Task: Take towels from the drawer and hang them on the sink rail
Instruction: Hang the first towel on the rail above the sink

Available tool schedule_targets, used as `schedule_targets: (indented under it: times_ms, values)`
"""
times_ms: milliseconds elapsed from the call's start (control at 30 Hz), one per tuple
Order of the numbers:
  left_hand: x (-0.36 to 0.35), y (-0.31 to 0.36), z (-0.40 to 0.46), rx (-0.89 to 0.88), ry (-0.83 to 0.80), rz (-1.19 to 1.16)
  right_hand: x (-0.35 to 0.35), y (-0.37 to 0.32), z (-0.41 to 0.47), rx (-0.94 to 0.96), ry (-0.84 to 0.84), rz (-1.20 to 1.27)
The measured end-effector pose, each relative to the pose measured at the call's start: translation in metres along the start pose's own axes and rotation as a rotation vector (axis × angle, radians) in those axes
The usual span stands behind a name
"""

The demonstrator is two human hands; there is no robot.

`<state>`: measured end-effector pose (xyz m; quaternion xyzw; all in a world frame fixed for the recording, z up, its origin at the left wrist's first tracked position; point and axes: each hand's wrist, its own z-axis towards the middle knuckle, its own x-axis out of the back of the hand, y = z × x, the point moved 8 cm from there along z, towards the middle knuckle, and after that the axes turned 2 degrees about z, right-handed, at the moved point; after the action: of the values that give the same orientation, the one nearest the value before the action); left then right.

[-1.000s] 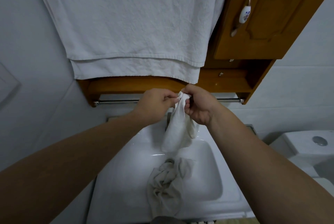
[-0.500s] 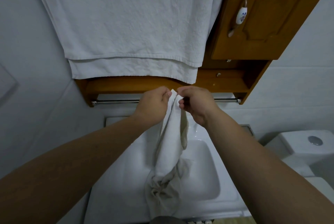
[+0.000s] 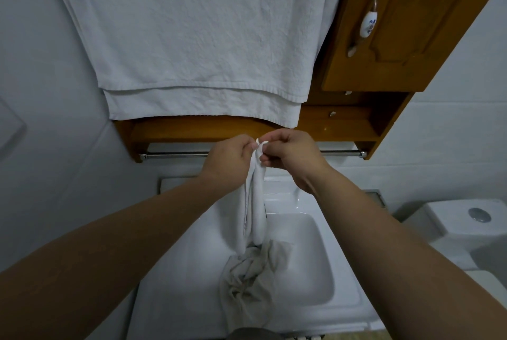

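Towel (image 3: 256, 202) hangs from your fingertips, its crumpled lower end lying in the sink (image 3: 315, 257) below them. Your left hand (image 3: 229, 161) and right hand (image 3: 292, 157) both pinch its top edge, fingers curled on the cloth. Just beyond your fingers runs the rail (image 3: 175, 155), with a large white towel (image 3: 192, 38) hanging above.

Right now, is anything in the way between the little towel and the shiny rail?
Nothing visible. Both hands, left hand and right hand, pinch the small towel just in front of the rail. The big towel hangs higher up.
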<state>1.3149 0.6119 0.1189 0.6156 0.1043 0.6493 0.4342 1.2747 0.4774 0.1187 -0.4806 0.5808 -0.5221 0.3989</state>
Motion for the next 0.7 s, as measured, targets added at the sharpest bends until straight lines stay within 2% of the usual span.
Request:
schedule_targets:
  times_ms: [133,333,700]
  values:
    - [0.000,-0.001,0.001,0.001,-0.008,-0.046,0.006,-0.004,0.004,0.080,0.058,-0.148]
    - [0.003,-0.003,0.007,0.002,0.008,-0.079,0.002,-0.008,0.007,0.124,0.048,-0.204]
    - [-0.006,-0.006,0.007,-0.027,-0.049,-0.143,0.004,0.004,0.014,0.016,-0.048,-0.139]
